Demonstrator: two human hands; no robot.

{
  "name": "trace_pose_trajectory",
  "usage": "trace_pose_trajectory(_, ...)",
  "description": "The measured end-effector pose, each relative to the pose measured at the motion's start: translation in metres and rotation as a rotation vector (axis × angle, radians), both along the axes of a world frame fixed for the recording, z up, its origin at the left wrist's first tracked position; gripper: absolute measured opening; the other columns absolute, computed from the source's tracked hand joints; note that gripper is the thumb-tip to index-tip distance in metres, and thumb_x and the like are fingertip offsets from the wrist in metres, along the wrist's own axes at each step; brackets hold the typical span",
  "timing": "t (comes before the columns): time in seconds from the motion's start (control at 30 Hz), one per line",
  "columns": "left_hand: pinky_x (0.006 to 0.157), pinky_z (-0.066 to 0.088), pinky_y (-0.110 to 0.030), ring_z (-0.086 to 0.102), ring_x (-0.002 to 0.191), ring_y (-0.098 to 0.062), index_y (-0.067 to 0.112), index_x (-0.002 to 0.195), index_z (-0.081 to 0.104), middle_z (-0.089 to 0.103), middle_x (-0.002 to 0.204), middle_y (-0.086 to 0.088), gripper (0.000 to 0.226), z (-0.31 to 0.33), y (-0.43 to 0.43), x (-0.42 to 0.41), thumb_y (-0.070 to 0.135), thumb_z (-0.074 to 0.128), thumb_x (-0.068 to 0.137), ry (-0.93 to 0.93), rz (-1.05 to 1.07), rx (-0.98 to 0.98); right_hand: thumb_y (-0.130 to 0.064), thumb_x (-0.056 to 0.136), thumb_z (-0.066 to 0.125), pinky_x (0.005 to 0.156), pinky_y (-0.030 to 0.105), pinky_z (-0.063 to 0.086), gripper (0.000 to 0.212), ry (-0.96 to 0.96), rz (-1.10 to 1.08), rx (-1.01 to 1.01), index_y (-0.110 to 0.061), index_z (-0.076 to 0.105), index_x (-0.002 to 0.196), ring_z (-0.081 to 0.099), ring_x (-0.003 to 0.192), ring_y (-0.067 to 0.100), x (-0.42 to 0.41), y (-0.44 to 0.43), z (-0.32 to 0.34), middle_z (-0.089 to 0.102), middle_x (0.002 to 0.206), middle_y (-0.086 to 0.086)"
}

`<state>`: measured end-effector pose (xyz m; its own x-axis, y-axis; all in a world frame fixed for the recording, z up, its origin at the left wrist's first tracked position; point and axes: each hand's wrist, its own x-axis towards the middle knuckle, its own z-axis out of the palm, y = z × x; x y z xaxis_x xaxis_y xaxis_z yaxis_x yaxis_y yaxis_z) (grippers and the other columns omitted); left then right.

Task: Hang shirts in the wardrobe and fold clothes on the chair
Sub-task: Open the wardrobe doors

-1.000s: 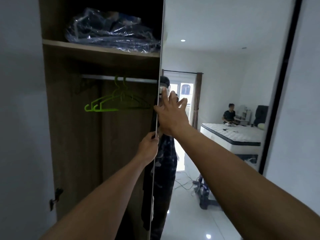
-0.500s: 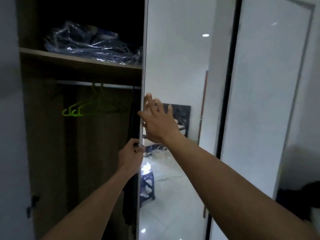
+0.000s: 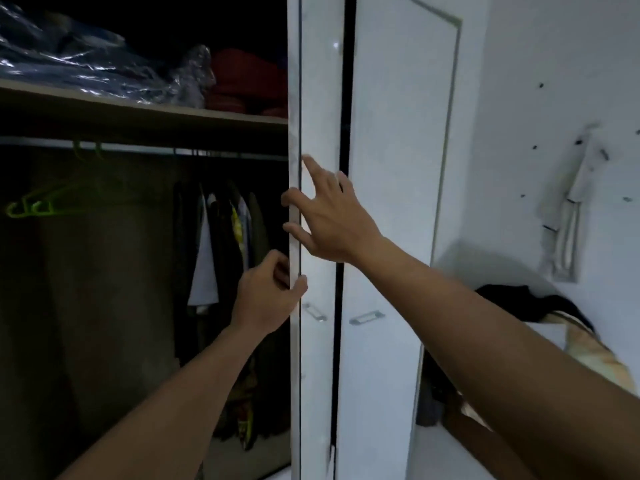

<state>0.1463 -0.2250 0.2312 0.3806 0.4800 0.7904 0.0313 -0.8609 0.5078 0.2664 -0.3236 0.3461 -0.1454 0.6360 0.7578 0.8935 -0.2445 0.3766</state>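
Left hand (image 3: 266,296) and right hand (image 3: 332,220) on wardrobe door (image 3: 318,98) edge

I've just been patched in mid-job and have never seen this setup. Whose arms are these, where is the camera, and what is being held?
There is no machine here. These are a person's two bare arms, seen from one wide camera worn on their head, looking forward and down. They face an open wardrobe. The left hand grips the edge of the white door. The right hand touches that door higher up with fingers spread, holding nothing. Inside, green hangers hang empty on the rail, beside some hanging clothes. A plastic-wrapped bundle lies on the shelf. A pile of clothes lies at the lower right.
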Motion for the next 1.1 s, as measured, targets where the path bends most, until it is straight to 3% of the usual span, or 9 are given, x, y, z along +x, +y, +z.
trace_pose_trajectory(0.1, 0.069, 0.057, -0.036, 0.065, 0.075, -0.004, 0.027, 0.099, 0.056, 0.067, 0.08, 0.013, 0.034, 0.003, -0.023, 0.026, 0.046, 0.076, 0.079, 0.065, -0.114, -0.016, -0.056, 0.096, 0.051, 0.117, 0.066, 0.018, 0.045, -0.062, -0.087, 0.014, -0.023, 0.054, 0.126, 0.018, 0.151, 0.042, 0.017, -0.038, 0.002, 0.011, 0.165, 0.024)
trace_pose_trajectory(0.17, 0.089, 0.057, -0.041, 0.065, 0.105, -0.008, 0.037, 0.129, 0.048, 0.067, 0.116, 0.013, 0.065, 0.004, -0.037, 0.049, 0.062, 0.071, 0.073, 0.132, -0.205, -0.075, -0.057, 0.095, 0.05, 0.119, 0.066, 0.013, 0.047, -0.112, -0.155, 0.015, -0.021, 0.055, 0.125, 0.012, 0.153, 0.042, 0.03, -0.062, 0.005, 0.01, 0.167, 0.021)
trace_pose_trajectory(0.23, 0.106, 0.048, -0.049, 0.05, 0.134, -0.019, 0.045, 0.148, 0.026, 0.047, 0.15, 0.009, 0.091, 0.005, -0.05, 0.074, 0.072, 0.067, 0.071, 0.208, -0.244, -0.107, -0.059, 0.093, 0.049, 0.119, 0.067, 0.009, 0.05, -0.121, -0.228, 0.009, -0.021, 0.054, 0.127, 0.007, 0.154, 0.042, 0.044, -0.083, 0.01, 0.007, 0.168, 0.019)
trace_pose_trajectory(0.3, 0.113, 0.039, -0.054, 0.035, 0.146, -0.025, 0.05, 0.153, 0.008, 0.025, 0.163, 0.009, 0.1, 0.008, -0.064, 0.102, 0.073, 0.065, 0.074, 0.262, -0.208, -0.047, -0.065, 0.092, 0.046, 0.119, 0.069, 0.004, 0.06, -0.116, -0.34, -0.019, -0.024, 0.051, 0.135, 0.001, 0.155, 0.041, 0.059, -0.104, 0.016, 0.001, 0.169, 0.016)
trace_pose_trajectory(0.43, 0.118, 0.024, -0.053, 0.011, 0.154, -0.025, 0.047, 0.152, -0.017, -0.007, 0.168, 0.009, 0.108, 0.013, -0.094, 0.154, 0.072, 0.059, 0.079, 0.334, -0.173, 0.057, -0.078, 0.09, 0.033, 0.116, 0.071, -0.002, 0.083, -0.121, -0.559, -0.06, -0.027, 0.033, 0.156, -0.013, 0.154, 0.038, 0.087, -0.143, 0.029, -0.011, 0.169, 0.014)
trace_pose_trajectory(0.53, 0.116, 0.028, -0.05, 0.008, 0.154, -0.027, 0.045, 0.148, -0.03, -0.018, 0.166, 0.004, 0.113, 0.016, -0.117, 0.188, 0.069, 0.058, 0.081, 0.359, -0.195, 0.077, -0.075, 0.091, 0.038, 0.115, 0.072, -0.005, 0.088, -0.156, -0.665, -0.094, -0.022, 0.022, 0.16, -0.018, 0.153, 0.037, 0.109, -0.162, 0.037, -0.015, 0.168, 0.014)
trace_pose_trajectory(0.73, 0.117, 0.029, -0.057, 0.007, 0.153, -0.034, 0.04, 0.147, -0.033, -0.021, 0.165, -0.004, 0.114, 0.018, -0.138, 0.224, 0.076, 0.053, 0.081, 0.371, -0.119, 0.129, -0.057, 0.099, 0.046, 0.115, 0.07, -0.008, 0.082, -0.062, -0.733, -0.182, -0.016, 0.011, 0.161, -0.02, 0.153, 0.035, 0.136, -0.177, 0.052, -0.016, 0.167, 0.016)
trace_pose_trajectory(1.1, 0.119, 0.022, -0.053, 0.007, 0.154, -0.034, 0.032, 0.152, -0.026, -0.015, 0.166, -0.008, 0.112, 0.015, -0.16, 0.274, 0.079, 0.048, 0.082, 0.393, -0.063, 0.106, -0.027, 0.105, 0.049, 0.119, 0.065, -0.001, 0.066, -0.007, -0.717, -0.2, -0.01, 0.016, 0.159, -0.012, 0.155, 0.032, 0.186, -0.193, 0.045, -0.013, 0.167, 0.019)
